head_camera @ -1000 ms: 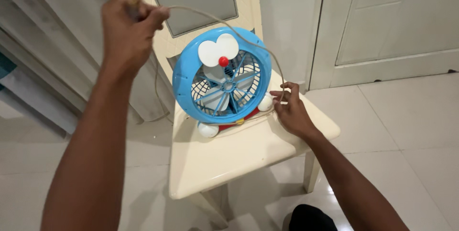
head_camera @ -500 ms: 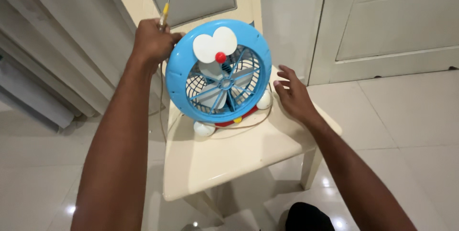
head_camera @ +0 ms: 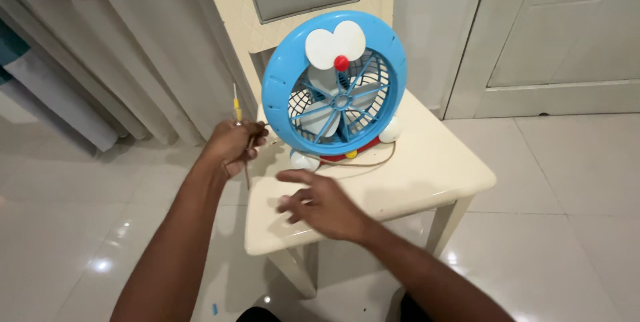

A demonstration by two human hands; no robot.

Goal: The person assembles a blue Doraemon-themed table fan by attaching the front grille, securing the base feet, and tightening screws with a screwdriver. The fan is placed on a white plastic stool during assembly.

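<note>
White glossy floor tiles surround a cream plastic stool bearing the round blue cartoon fan. Left hand has dropped beside it, clenching a thin screwdriver; right hand, fingers spread, now hovers off the fan.
</note>
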